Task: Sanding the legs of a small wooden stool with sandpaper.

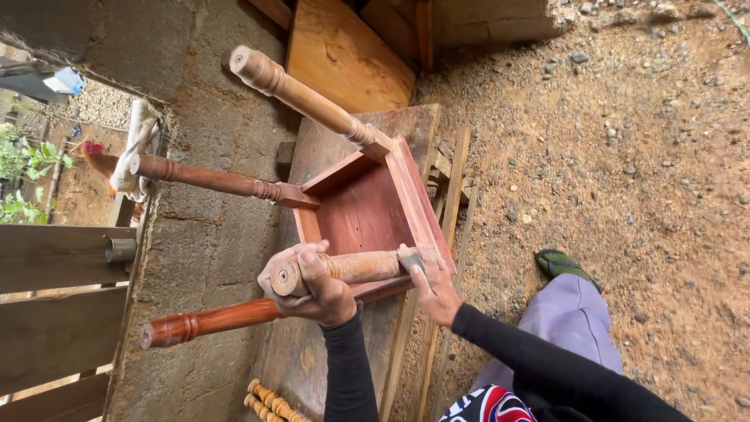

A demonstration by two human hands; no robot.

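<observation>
Nearest to us, our left hand [312,285] wraps tight around the free end of a pale, unvarnished turned wooden leg [344,268], thumb over the top and fingers curled below. That leg belongs to a small reddish-brown wooden stool [367,207] lying upturned on a worn wooden workbench [328,148], its square seat frame open toward us. We see four legs in all. Three are varnished a glossy red-brown with ringed turnings: one reaches toward the upper left, one runs left toward a white rag [137,144] on the grey concrete block wall [211,234], and one lies lowest, pointing left. The pale leg's long axis runs roughly level across the view, its round end at the left, its other end meeting the frame's near corner at the right. There our right hand [433,289] presses against that joint, fingers closed on something small and dark; we cannot tell what. Further right lies gravelly brown dirt ground [625,156].
</observation>
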